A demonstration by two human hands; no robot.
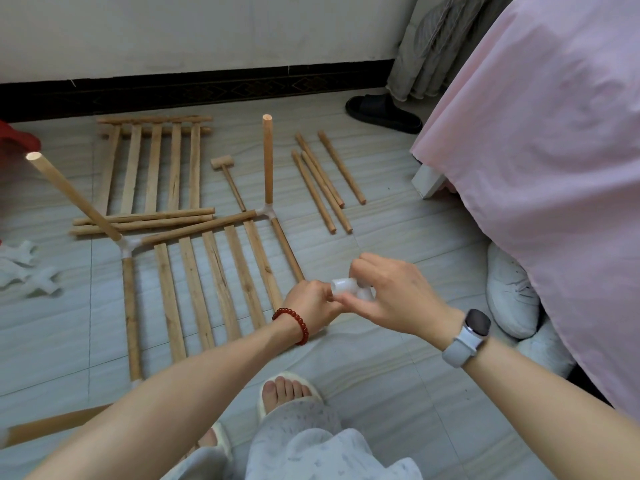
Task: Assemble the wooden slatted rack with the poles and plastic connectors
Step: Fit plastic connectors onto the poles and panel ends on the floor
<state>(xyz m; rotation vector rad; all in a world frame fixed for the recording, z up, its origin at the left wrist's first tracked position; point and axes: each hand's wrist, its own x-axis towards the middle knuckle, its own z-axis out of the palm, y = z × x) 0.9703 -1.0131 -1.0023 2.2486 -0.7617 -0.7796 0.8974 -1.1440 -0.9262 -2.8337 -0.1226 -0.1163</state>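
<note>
Head view: near shelf [214, 285] of slats lies flat on the tile floor [381, 358], framed by poles; far corners carry white connectors [130, 245], each with an upright pole [267, 161] socketed in; a near-left connector shows only partly behind the left forearm; near-right corner is hidden by the hands, so whether it is fitted cannot be told; left hand [311, 301] and right hand [394, 296] together pinch one loose connector [351, 289] just above that corner, fingers curled round it; judged stage: first tier part-built, this connector likely next onto the right pole end; left to do: second shelf [156, 168] lying flat beyond, four spare poles [322, 183] well apart to the right, more connectors [27, 268] at the left edge, mallet [230, 183] lying between shelf and poles; writing: none legible anywhere; watch [476, 323] face is dark.
</note>
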